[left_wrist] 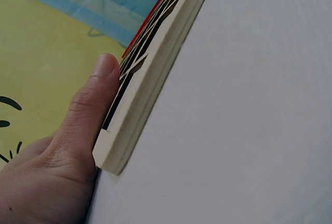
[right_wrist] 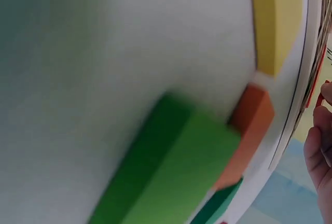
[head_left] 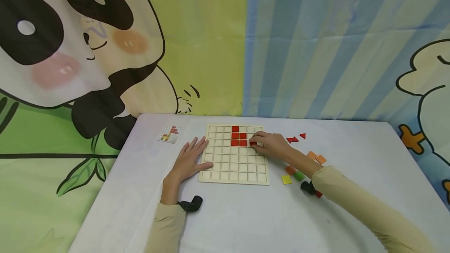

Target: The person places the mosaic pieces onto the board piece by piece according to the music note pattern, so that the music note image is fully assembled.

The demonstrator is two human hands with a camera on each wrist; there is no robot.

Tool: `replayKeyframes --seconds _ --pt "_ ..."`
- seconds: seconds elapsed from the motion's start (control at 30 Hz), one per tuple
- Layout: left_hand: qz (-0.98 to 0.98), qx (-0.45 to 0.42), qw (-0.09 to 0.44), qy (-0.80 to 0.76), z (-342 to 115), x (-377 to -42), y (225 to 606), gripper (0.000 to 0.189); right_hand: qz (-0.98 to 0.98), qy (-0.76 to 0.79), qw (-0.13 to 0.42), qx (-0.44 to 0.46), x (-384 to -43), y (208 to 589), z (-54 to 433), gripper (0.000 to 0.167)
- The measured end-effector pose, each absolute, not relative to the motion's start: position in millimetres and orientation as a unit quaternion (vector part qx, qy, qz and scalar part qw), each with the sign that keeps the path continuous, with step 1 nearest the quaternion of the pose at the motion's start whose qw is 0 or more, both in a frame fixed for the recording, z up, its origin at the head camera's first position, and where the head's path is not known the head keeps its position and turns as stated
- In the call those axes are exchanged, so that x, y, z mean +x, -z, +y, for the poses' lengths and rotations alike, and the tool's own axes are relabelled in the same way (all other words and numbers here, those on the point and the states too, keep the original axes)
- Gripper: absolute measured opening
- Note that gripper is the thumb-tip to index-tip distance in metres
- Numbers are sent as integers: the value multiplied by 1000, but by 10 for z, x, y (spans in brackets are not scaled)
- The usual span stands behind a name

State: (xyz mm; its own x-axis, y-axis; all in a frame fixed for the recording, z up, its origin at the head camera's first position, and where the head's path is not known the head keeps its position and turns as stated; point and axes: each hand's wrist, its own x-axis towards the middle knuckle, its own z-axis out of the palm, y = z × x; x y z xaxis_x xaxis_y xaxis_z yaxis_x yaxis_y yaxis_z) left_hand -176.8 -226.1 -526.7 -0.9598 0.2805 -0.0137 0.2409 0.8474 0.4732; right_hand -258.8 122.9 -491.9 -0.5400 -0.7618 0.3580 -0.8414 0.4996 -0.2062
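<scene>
A person's two bare hands work at a pale wooden grid board (head_left: 225,167) on a white table (head_left: 246,221). The left hand (head_left: 188,159) lies open at the board's left side, fingers straight and spread, fingertips touching the edge and thumb resting on the rim; it grips nothing. The right hand (head_left: 272,143), reaching over the board's right edge, pinches a small red tile (head_left: 252,143) between thumb and fingers. That tile is tilted just above the grid, right of five red squares (head_left: 243,136) set in the upper middle compartments.

Beyond the left hand's fingertips, near the table's far edge, is a card (head_left: 170,134) printed with a coloured grid pattern; any lettering is too small to read. Right of the board, partly beneath the right forearm, lie loose red triangles (head_left: 293,139), orange tiles (head_left: 320,159), a green tile (head_left: 299,175) and a yellow tile (head_left: 286,179).
</scene>
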Motion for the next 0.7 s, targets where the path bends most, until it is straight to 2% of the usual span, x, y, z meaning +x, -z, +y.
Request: replayKeyframes --seconds 0.13,0.5,0.7 --pt "960 138 45 -239 -2244 -1781 5265 98 -878 -171 75 441 -2591 4927 1181 22" --pt "961 132 44 -241 -2261 -1764 5279 98 -892 -169 45 417 -2509 4900 1102 19" --pt "960 133 42 -243 -2251 -1766 5255 98 -907 -106 16 408 -2368 4774 1113 32"
